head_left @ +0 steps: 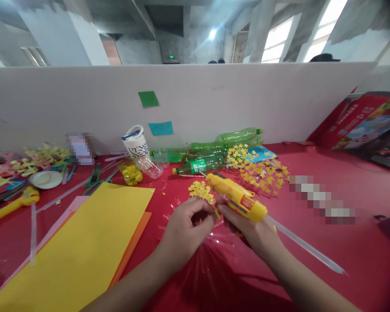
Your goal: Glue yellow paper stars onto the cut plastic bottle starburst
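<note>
My right hand is wrapped round a yellow hot glue gun, its nozzle tilted up and leftward. From the gun's back a long translucent glue stick sticks out. Close by on the left, my left hand pinches thumb and forefinger together. A tiny yellow bit shows between the two hands' fingertips, too small to name. Beneath my hands lie clear plastic strips, spread out like a fan. Just beyond my left fingers is a pile of yellow star cutouts.
Yellow paper sheets cover the left side. Another yellow glue gun lies beyond them, near a white plate. Green bottles, a white cup and more stars line the white partition. A red box stands right.
</note>
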